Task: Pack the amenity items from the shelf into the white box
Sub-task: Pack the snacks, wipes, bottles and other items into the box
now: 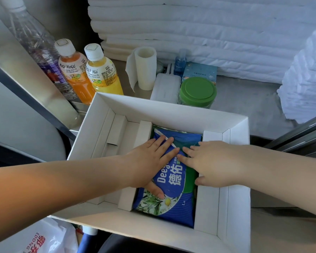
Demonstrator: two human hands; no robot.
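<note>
The white box (173,106) stands open at the shelf's front edge, with cardboard dividers inside. A blue and green packet (171,189) lies flat in its middle compartment. My left hand (150,161) rests flat on the packet's left side, fingers spread, thumb lower down on it. My right hand (206,161) presses on the packet's right side, fingers apart, thumb at its right edge. Behind the box on the shelf stand two juice bottles (91,73), a paper roll (146,68), a white case (165,88), a green-lidded jar (197,92), a small blue bottle (180,62) and a light blue carton (201,71).
A clear water bottle (35,39) leans at the far left by a metal post (26,70). Folded white towels (190,24) are stacked along the back, more (305,73) at the right. A plastic bag (42,236) lies below the box at the lower left.
</note>
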